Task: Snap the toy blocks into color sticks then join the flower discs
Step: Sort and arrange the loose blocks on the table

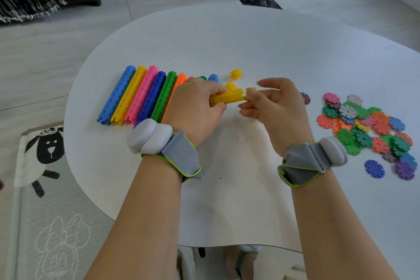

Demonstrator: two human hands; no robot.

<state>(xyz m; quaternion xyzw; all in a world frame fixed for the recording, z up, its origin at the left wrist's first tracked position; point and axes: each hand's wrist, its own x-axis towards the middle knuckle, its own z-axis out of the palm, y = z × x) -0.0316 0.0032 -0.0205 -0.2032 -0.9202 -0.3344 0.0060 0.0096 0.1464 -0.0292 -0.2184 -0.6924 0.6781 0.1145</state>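
Yellow stick (pixel 229 98), short and not finished, is held over the white table (pixel 227 36), in the middle of my view. The left hand (pixel 195 107) grips its left part, fingers curled around it. The right hand (pixel 275 107) pinches one yellow block (pixel 251 93) between thumb and forefinger at the right end of the stick; I cannot tell if it is already snapped in. Its other fingers are loosely bent. Finished sticks (pixel 141 95) of several colours lie side by side at the left, partly behind the left hand. A loose yellow block (pixel 236 73) and a loose blue block (pixel 213 78) lie beyond the hands. The flower discs (pixel 363 125) are in a pile at the right, well apart from the sticks.
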